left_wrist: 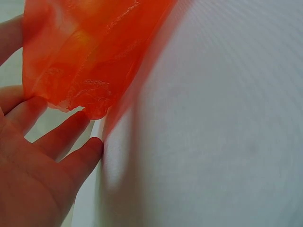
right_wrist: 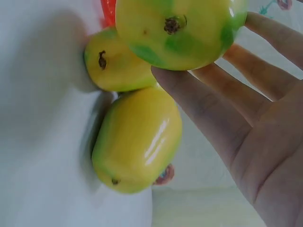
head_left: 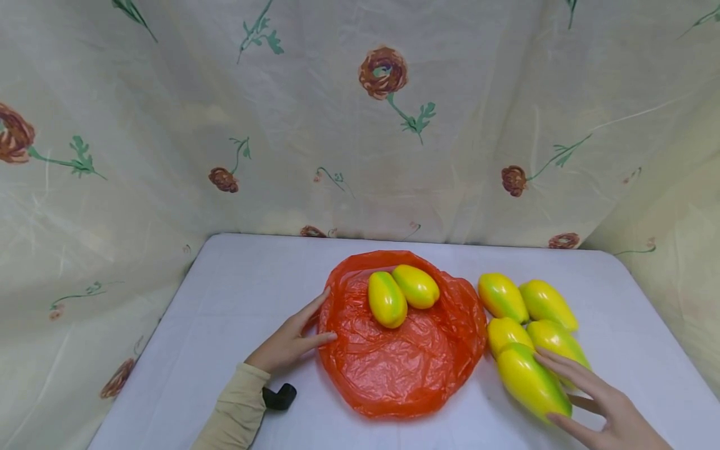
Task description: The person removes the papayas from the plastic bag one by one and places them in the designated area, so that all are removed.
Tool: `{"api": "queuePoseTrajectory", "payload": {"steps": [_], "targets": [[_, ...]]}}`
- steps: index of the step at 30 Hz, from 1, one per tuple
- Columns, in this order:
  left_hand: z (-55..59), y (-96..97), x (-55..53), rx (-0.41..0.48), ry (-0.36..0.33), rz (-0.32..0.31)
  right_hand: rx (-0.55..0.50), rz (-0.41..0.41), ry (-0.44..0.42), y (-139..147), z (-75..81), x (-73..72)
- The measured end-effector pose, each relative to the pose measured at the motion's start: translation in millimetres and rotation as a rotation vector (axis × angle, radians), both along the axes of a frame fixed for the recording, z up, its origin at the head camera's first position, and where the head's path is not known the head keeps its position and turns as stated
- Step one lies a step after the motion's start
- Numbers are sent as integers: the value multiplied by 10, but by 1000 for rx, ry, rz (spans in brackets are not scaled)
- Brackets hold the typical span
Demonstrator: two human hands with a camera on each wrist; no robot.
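A red plastic bag [head_left: 402, 381] lies spread open on the table, its rim rolled up into a wall. Two yellow-green mangoes [head_left: 387, 300] rest inside it. At the bag's left side is my left hand [head_left: 292, 340], its thumb and fingers spread along the rim. The left wrist view shows straight fingertips touching the outside of the red film [left_wrist: 94, 61]. My right hand [head_left: 602, 394] grips a mango [head_left: 531, 378] between thumb and fingers, at the near end of a group of mangoes. In the right wrist view, this mango [right_wrist: 182, 33] overlaps another mango [right_wrist: 118, 61]; the thumb is hidden.
Several more mangoes [head_left: 548, 303] lie close together right of the bag. The table [head_left: 247, 275] has a white cover, with a flowered curtain [head_left: 315, 125] hanging behind and at both sides. A black strap piece [head_left: 279, 397] shows by my left sleeve [head_left: 236, 406].
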State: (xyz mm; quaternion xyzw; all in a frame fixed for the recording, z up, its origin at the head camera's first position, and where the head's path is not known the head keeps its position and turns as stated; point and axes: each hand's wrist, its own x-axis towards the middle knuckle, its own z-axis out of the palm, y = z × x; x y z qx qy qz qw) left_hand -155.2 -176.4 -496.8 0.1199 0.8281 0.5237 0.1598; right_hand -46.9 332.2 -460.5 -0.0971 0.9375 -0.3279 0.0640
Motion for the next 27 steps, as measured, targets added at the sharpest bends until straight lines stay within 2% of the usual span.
{"api": "queuePoseTrajectory", "payload": {"steps": [8,15,21,23,27], "targets": [[11,4,2,-4,-7,4,24,1,94,154,-56,111],[-12,10,-5,0,-15,14,46,-54,-10,299,-163,187],[-3,12,0,-4,-15,17,28,-60,-107,454,-283,205],[-2,15,1,-4,-16,20,23,-71,-162,490,-293,204],[-8,22,1,-6,-12,20,35,-35,-285,554,-275,172]]}}
